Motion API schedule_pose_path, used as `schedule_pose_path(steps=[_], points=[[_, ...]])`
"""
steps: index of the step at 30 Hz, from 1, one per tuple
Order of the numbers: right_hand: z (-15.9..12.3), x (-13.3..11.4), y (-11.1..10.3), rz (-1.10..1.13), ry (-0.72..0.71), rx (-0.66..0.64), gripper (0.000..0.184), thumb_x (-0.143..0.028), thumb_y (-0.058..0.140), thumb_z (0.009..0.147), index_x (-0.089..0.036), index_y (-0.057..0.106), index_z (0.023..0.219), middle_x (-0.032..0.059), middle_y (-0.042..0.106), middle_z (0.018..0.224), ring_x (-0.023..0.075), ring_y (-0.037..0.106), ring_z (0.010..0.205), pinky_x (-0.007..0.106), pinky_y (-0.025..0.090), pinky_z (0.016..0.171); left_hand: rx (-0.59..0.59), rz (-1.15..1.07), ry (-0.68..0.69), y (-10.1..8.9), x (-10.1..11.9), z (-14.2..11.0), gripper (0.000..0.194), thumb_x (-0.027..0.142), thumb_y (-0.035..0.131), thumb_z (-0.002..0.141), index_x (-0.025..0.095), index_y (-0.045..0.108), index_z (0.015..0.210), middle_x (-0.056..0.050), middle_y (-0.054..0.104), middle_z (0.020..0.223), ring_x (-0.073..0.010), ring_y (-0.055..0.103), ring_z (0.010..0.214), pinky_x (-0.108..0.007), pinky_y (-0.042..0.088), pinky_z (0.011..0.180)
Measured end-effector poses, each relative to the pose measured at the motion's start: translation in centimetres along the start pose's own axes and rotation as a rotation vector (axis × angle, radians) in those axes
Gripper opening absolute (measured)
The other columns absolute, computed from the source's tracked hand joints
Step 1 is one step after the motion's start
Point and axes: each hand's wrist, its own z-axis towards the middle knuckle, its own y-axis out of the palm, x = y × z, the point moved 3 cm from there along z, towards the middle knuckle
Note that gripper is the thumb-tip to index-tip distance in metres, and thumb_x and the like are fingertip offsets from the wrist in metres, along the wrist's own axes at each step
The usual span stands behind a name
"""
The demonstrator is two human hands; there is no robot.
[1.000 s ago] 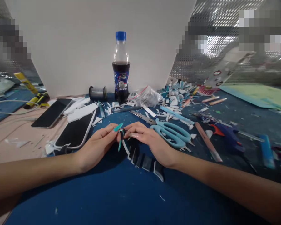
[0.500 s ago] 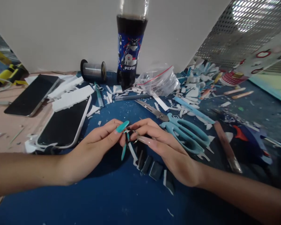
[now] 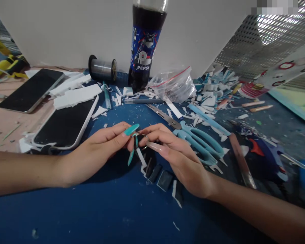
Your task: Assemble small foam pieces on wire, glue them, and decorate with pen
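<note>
My left hand (image 3: pixel 99 152) is closed in a pinch near the middle of the mat, a long teal nail on its thumb. Its fingertips meet a small thing partly covered by the fingers. My right hand (image 3: pixel 178 159), also closed, pinches a thin metal ring (image 3: pixel 145 142) between long-nailed thumb and fingers. Slim teal pieces or nails hang below the left fingertips; which they are I cannot tell. Just under the hands are a narrow white strip (image 3: pixel 141 157) and several small dark blocks (image 3: pixel 165 180) on the blue mat (image 3: pixel 112 213).
Light-blue scissors (image 3: pixel 205 135) lie beyond my right hand. Behind are a Pepsi bottle (image 3: pixel 144 47), a wire spool (image 3: pixel 103 69), a zip bag (image 3: pixel 175 84) and foam scraps (image 3: pixel 213 91). Two phones (image 3: pixel 66 122) are at left; a dark-blue tool (image 3: pixel 266 156) and a brown-handled brush (image 3: pixel 241 159) at right.
The view has shifted slightly, so most things sit a little higher and the bottle further right. Both hands keep their pinch at the same spot, with only slight finger movement.
</note>
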Motion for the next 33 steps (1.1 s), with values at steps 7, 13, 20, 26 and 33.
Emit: schedule_pose_path(steps=[7,13,20,26,33], points=[[-0.2,0.2,0.0,0.039,-0.011,0.02,0.021,-0.035,0.048,0.094,-0.024,0.066,0.096,0.0046,0.052,0.107,0.0181,0.05,0.114,0.034,0.039,0.1,-0.023,0.026,0.036,0.4,0.6,0.3,0.03,0.04,0.048,0.094,0.02,0.059,0.074,0.004,0.047,0.077,-0.009,0.044,0.076,-0.022,0.035,0.077],[-0.2,0.3,0.0,0.033,-0.004,0.006,0.022,-0.036,0.048,0.094,-0.026,0.067,0.098,0.0038,0.051,0.107,0.0183,0.049,0.116,0.034,0.039,0.102,-0.059,0.023,0.039,0.5,0.9,0.1,0.029,0.036,0.045,0.096,0.02,0.057,0.075,0.004,0.047,0.077,-0.0093,0.043,0.077,-0.022,0.034,0.077],[-0.1,0.3,0.0,0.028,-0.001,-0.009,0.023,-0.037,0.048,0.094,-0.023,0.066,0.098,0.0058,0.051,0.109,0.0208,0.05,0.116,0.039,0.037,0.105,-0.076,0.103,0.059,0.6,1.3,0.2,0.032,0.033,0.04,0.098,0.019,0.055,0.073,0.004,0.045,0.08,-0.0098,0.043,0.078,-0.023,0.033,0.076],[-0.1,0.2,0.0,-0.013,-0.006,0.0,0.022,-0.037,0.051,0.092,-0.021,0.065,0.097,0.0073,0.052,0.108,0.0215,0.048,0.117,0.039,0.036,0.105,-0.102,0.131,0.088,0.6,1.4,0.4,0.033,0.031,0.039,0.098,0.018,0.054,0.072,0.003,0.044,0.078,-0.0106,0.043,0.077,-0.024,0.034,0.073],[-0.1,0.0,0.1,-0.01,0.0,-0.021,0.022,-0.038,0.05,0.093,-0.023,0.065,0.099,0.0068,0.051,0.111,0.0214,0.05,0.115,0.04,0.04,0.102,-0.053,-0.137,-0.015,0.8,1.0,0.3,0.033,0.035,0.044,0.096,0.018,0.059,0.071,0.001,0.048,0.079,-0.0119,0.046,0.084,-0.022,0.035,0.084]])
